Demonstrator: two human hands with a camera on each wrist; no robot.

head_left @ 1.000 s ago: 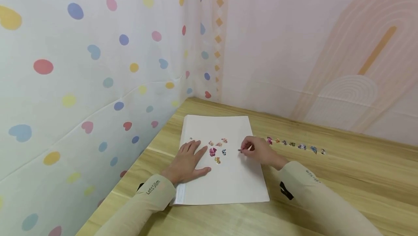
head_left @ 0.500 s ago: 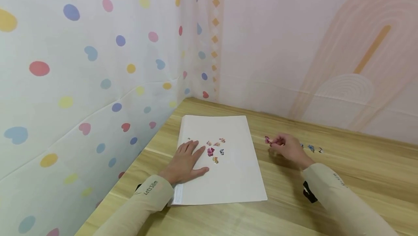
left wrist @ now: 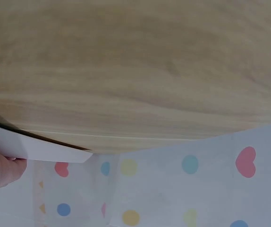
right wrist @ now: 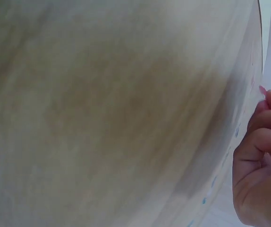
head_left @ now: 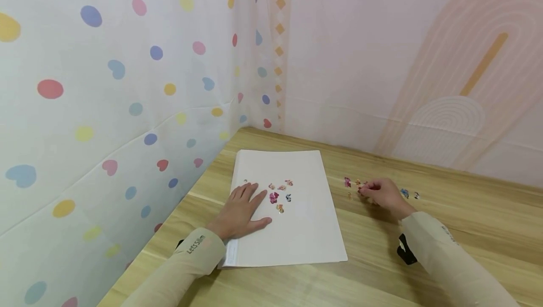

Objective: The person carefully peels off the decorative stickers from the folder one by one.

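My left hand [head_left: 239,212] rests with spread fingers on a white folder-like pad [head_left: 301,241] in the head view. Beside its fingertips lie several small colourful pieces, including a magenta piece [head_left: 274,197], a blue one [head_left: 288,198] and a yellow one [head_left: 280,208]. Right of the pad, my right hand [head_left: 386,197] is low over a row of similar pieces on the table. Its thumb and finger pinch a small pink piece [right wrist: 263,89], seen in the right wrist view; its exact kind is too small to tell. The hand hides part of the row.
On the wooden table [head_left: 297,286], the row shows a magenta piece [head_left: 347,182] at its left end and a blue piece [head_left: 405,193] towards its right end. A dotted curtain [head_left: 127,156] borders the left side, and a pale pink curtain [head_left: 348,85] the back.
My right hand has moved from above the pad's right part to the row on the table, then slightly further right along it. The left hand stays on the pad.
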